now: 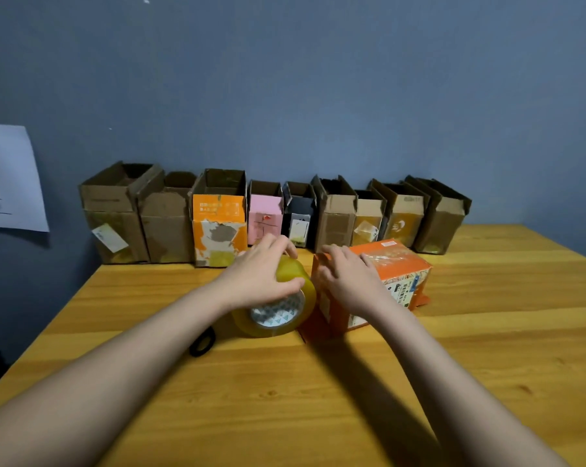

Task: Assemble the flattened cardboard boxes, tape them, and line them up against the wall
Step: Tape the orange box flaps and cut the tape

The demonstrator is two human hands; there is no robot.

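Her left hand [263,271] gripped the tape roll [278,305] against the orange box [372,281], which lay at one o'clock on the table [487,348]. The right hand [347,276] lay open on top, probably pinning the flaps. Finished boxes [274,214] lined the wall at twelve.

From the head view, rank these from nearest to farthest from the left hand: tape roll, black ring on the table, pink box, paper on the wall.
1. Tape roll, under the left hand, held.
2. Pink box, just behind, in the wall row.
3. Black ring, nearer the person, lower left; close to the pink box's rank.
4. Paper, far left on the wall.
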